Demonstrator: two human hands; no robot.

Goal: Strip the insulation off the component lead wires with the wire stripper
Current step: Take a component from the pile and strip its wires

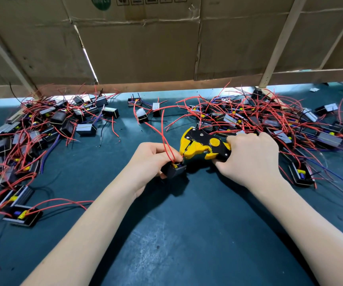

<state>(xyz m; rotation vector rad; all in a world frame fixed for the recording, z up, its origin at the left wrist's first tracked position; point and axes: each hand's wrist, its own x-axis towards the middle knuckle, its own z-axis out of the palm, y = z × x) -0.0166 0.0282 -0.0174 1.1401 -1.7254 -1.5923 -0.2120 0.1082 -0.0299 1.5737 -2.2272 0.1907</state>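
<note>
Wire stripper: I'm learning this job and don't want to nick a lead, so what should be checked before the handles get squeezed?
1. Right hand grips the wire stripper by its handles: ok.
2. Left hand holds the black component steady, off the green mat: ok.
3. Stripper's head points at the wire end by the left hand's fingers: ok.
4. Wire end seated between the blades: cannot tell, too small to see.
5. Long red leads loop up clear of the stripper's head: ok.
6. Which lead is being fed in: cannot tell.
</note>
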